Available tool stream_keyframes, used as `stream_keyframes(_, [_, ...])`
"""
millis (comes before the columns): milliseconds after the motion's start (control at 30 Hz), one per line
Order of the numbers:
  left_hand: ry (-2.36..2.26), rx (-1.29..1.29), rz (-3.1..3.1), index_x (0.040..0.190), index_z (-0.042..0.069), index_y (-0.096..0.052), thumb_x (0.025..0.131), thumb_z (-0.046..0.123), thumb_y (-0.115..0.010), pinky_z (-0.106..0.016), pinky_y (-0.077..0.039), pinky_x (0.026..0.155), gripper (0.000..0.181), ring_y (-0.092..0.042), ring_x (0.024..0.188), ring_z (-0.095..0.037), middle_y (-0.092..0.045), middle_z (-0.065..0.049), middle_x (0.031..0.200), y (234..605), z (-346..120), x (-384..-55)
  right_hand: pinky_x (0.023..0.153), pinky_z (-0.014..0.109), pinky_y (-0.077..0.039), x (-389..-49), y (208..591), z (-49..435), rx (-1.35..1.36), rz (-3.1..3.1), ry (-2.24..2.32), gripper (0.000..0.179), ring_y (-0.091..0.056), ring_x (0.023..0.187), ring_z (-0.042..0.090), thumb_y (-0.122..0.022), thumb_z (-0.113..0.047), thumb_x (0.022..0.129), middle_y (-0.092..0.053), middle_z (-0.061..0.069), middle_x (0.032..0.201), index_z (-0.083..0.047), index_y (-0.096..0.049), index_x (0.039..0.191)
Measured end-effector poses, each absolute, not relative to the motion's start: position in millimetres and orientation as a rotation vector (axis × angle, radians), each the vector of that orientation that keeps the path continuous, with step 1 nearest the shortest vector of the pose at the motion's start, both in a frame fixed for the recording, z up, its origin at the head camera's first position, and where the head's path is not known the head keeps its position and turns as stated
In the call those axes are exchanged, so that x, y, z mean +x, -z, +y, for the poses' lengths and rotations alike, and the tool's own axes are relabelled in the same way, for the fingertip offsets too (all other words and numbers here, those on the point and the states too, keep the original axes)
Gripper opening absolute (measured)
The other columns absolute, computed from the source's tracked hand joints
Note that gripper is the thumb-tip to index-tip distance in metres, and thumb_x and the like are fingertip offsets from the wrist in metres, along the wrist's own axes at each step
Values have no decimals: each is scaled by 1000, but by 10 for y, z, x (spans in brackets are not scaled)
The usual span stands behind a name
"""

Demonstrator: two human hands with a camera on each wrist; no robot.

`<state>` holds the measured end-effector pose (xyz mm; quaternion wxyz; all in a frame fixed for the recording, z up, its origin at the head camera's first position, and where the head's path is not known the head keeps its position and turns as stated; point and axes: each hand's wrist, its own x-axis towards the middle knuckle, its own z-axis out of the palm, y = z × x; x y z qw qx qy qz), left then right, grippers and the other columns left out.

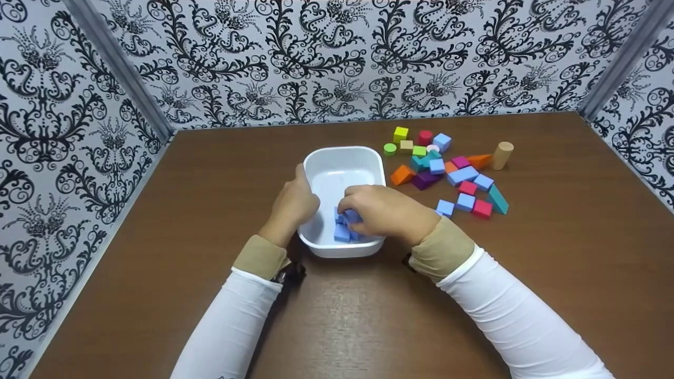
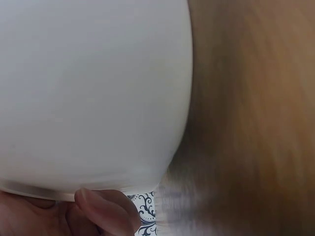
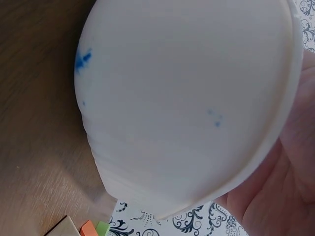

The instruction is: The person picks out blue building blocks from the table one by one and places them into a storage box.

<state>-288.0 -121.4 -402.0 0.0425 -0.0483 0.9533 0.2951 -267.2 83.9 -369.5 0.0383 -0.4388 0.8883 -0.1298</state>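
Clamping its fingers on the tub's (image 1: 345, 252) rim at nine o'clock: left hand (image 1: 295, 202)! White, round-cornered, blue-smudged outside, it sits on the table (image 1: 158, 237), blue blocks (image 1: 342, 233) inside at six; right hand (image 1: 387, 210) curls over them, pinching or not, can't tell.

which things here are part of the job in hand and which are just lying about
In use: left hand, right hand, white tub, blue blocks inside; perhaps loose blue blocks

Apparently lying about: yellow cube, wooden cylinder, all remaining blocks

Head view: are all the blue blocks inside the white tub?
No, several blue blocks lie on the brown table, to the right of the white tub.
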Motion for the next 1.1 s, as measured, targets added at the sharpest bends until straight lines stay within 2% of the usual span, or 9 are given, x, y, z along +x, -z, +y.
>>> stream_keyframes(233, [-921,-120,2911,170,3,-9,97,8,-52,-52,-58,95,85,-68,114,-36,-62,-29,141,4015,-1222,-2875,92,41,-60,-2656,3690,842,-1353,2745,387,31,-68,89,26,-80,-14,93,-71,11,107,-5,-79,122])
stream_keyframes(633, [-918,-128,2921,170,2,-10,98,8,-52,-52,-57,97,83,-67,114,-37,-61,-29,142,4017,-1216,-2869,92,41,-60,-2646,3682,851,-1350,2754,377,31,-68,89,25,-81,-16,93,-71,10,106,-6,-80,122])
stream_keyframes(900, [-912,-146,2919,170,3,-10,100,9,-54,-53,-55,100,83,-66,117,-36,-60,-28,145,4011,-1209,-2863,96,43,-60,-2641,3597,898,-1254,2757,361,35,-72,99,26,-83,-22,93,-72,9,117,-10,-79,126])
stream_keyframes(1100, [-926,-138,2914,170,2,-10,99,8,-52,-53,-55,100,83,-66,119,-36,-59,-28,147,4016,-1217,-2873,98,45,-59,-2652,3471,970,-1194,2756,414,36,-71,108,28,-82,-22,95,-71,11,123,-9,-78,129])
